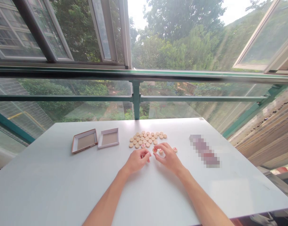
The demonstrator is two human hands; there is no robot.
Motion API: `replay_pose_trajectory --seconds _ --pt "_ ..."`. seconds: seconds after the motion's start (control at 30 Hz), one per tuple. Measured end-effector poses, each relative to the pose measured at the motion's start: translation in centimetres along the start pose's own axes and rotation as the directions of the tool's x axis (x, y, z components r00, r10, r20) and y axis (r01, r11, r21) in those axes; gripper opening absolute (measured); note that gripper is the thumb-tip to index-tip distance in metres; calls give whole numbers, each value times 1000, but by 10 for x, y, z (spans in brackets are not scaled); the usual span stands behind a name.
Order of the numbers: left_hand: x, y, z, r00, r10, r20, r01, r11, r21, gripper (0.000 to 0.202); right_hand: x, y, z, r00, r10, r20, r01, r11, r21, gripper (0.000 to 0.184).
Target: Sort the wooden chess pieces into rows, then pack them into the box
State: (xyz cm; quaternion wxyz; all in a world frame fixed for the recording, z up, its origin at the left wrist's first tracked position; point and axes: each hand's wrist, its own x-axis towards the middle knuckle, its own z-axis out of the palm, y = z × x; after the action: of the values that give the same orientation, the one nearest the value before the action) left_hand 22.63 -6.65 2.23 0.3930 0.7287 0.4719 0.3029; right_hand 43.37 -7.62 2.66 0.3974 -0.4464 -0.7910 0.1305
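Note:
Between the thumb and forefinger of my right hand (168,158) is a round xiangqi piece (154,150), its red-marked face showing. Beside those fingers lies another red-marked piece (160,151), partly covered by the hand. My left hand (137,160) is closed just to the left, fingers curled and thumb against them; whatever it may hold is hidden. Beyond both hands spreads a cluster of plain-topped wooden pieces (147,138). At its near edge a piece with a red character (143,145) faces up. One more red-marked piece (175,149) sits right of my right hand.
On the white table (63,185), an open shallow box part with a brown rim (84,141) and a pale box tray (108,138) stand at the left. A pixelated, unrecognisable item (205,151) lies at the right. A green railing (136,100) and windows border the far edge.

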Motion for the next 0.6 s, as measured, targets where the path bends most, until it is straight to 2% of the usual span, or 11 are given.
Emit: replay_pose_trajectory --seconds 0.23,0.47,0.6 --pt "0 -2 1 1000 -20 -5 20 1000 9 29 1 5 -6 998 67 -7 -67 994 -84 23" --pt "0 -1 0 1000 -22 -7 22 1000 20 29 1 7 -3 999 46 9 -45 997 -65 27" --pt "0 -1 0 1000 -23 -10 23 1000 21 29 1 10 -2 999 41 17 -39 996 -79 21"
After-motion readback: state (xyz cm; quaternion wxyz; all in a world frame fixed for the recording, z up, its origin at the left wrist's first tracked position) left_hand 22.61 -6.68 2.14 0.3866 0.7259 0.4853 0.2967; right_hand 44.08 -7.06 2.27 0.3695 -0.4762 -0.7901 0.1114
